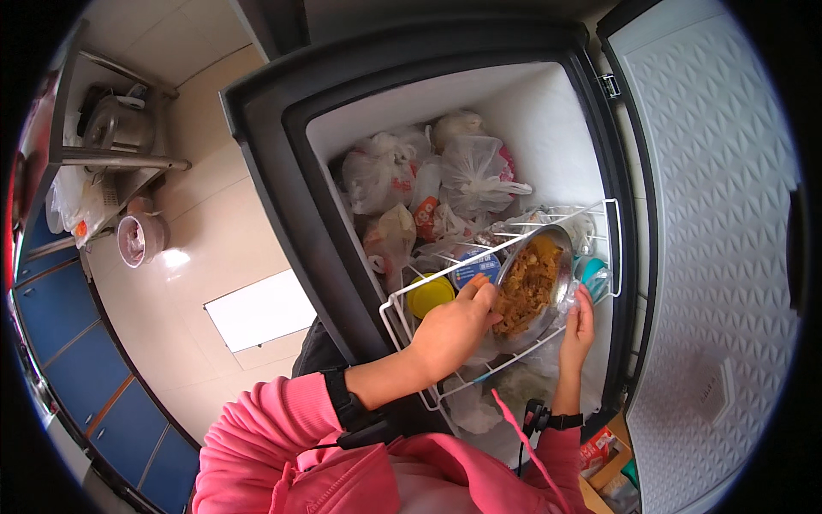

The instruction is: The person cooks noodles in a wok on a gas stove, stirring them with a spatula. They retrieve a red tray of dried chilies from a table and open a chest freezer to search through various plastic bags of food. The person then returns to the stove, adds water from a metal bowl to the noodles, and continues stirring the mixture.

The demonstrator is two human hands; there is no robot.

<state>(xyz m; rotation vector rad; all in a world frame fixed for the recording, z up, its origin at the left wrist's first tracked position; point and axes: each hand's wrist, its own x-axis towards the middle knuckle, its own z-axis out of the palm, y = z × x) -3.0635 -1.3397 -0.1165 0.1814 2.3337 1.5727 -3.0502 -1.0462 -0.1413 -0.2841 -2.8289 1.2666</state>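
Note:
A round metal bowl (pixel 560 257) of brown shredded food (pixel 530 279) sits tilted in a white wire basket (pixel 443 275) inside an open chest freezer (pixel 546 122). My left hand (pixel 457 324) grips the bowl's near left rim, thumb and fingers together. At the bowl's right side, my right hand (pixel 578 327) touches crumpled clear plastic (pixel 568 299); whether it also grips the rim is hidden. A teal item (pixel 589 268) lies just beyond these fingers. Left of the bowl are a blue-lidded tub (pixel 476 266) bearing writing and a yellow round lid (pixel 431 294).
Knotted plastic bags (pixel 385 170) fill the freezer's far left part. The raised freezer lid (pixel 706 193) stands at the right. A metal rack (pixel 122 157) with a pot (pixel 122 125), a pink bucket (pixel 133 241) and blue cabinets (pixel 77 360) are at the left.

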